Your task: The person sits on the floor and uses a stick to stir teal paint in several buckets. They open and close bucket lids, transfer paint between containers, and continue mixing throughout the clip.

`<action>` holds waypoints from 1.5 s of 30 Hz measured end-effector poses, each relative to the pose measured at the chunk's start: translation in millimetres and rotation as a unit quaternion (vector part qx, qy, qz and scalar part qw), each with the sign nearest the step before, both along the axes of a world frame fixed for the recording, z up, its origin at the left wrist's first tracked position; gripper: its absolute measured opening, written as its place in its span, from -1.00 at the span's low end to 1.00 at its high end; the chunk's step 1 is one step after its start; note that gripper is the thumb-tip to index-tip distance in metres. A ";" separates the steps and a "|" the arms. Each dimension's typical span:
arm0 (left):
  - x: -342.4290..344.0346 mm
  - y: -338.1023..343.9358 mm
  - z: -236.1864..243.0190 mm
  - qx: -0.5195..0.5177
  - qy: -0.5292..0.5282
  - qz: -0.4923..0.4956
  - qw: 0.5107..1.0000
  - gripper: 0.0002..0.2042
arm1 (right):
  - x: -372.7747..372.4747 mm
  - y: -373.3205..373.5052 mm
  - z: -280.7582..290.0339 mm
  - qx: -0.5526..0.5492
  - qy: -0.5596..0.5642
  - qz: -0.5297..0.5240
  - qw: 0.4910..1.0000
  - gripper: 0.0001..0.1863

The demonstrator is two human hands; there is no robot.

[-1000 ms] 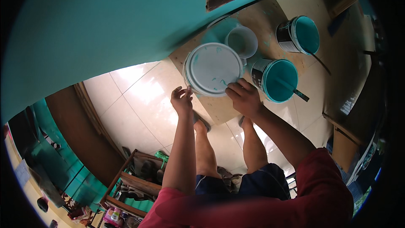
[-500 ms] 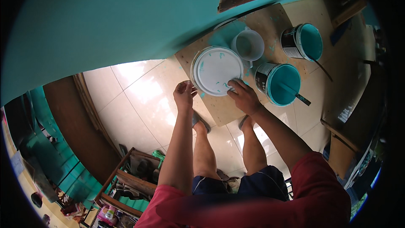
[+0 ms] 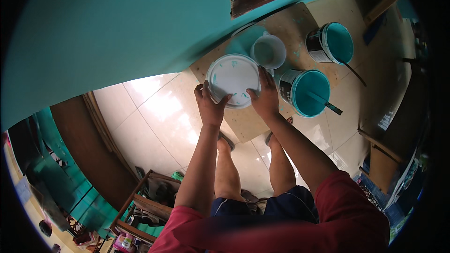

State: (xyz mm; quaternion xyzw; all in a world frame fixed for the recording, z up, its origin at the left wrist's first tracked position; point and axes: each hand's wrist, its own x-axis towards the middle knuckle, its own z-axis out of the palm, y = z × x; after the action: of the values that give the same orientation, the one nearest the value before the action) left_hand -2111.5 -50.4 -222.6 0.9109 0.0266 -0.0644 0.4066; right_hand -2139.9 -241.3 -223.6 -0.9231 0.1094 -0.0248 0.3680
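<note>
A round white lid (image 3: 234, 77), smeared with turquoise paint, lies level in front of me; what is under it is mostly hidden. My left hand (image 3: 211, 107) grips its near left edge, thumb on top and fingers down the outside. On the right edge my right hand (image 3: 266, 96) holds on the same way, its fingers wrapped over the rim. Just beyond the lid stands a white plastic mug (image 3: 276, 49) with a little liquid in it. Close to my right hand is a paint bucket (image 3: 311, 93) of turquoise paint, with a paint-stained stick (image 3: 333, 108) leaning out.
A second turquoise paint bucket (image 3: 338, 42) with a stick stands farther right. Beneath the lid and mug lies a paint-spotted board (image 3: 243, 129) on the tiles. A turquoise wall (image 3: 117, 23) rises at far left; a wooden rack (image 3: 152, 201) stands at lower left.
Both hands have taken hold of the lid's rim. The left hand was pinched beside it before, and the right has moved up along its right edge.
</note>
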 end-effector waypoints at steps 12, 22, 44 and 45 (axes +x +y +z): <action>1.2 -13.3 9.1 0.111 0.008 0.011 0.994 -0.15 | 5.7 -0.6 7.4 -0.065 0.079 0.043 0.994 -0.12; 34.8 -16.2 20.7 0.186 0.011 -0.309 0.933 0.04 | 18.0 9.2 10.1 -0.143 0.026 0.235 0.961 -0.33; 52.4 -42.5 -19.9 0.271 -0.072 -0.320 0.905 -0.36 | 48.6 19.9 -21.1 -0.142 0.000 0.136 0.981 -0.39; 53.6 -41.7 -21.4 0.280 -0.064 -0.323 0.902 -0.36 | 50.6 19.9 -20.9 -0.154 0.026 0.144 0.977 -0.38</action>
State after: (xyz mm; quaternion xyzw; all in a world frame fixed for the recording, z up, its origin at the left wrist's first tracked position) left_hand -2057.9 -92.1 -244.0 0.9481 -0.2782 -0.1232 0.0925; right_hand -2089.3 -221.4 -244.5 -0.9751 -0.0208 0.0360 0.2178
